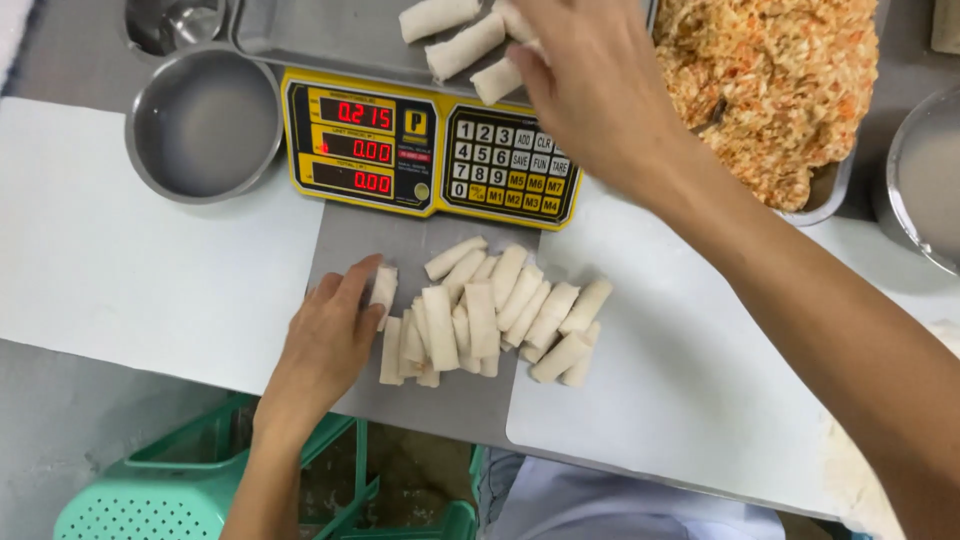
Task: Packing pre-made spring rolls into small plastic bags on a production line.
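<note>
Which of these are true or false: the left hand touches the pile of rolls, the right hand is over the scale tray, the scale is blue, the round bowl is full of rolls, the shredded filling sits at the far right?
1. The left hand touches the pile of rolls. True.
2. The right hand is over the scale tray, at the rolls on it. True.
3. The scale is blue. False: its front is yellow.
4. The round bowl is full of rolls. False: no rolls are in it.
5. The shredded filling sits at the far right. True.
</note>
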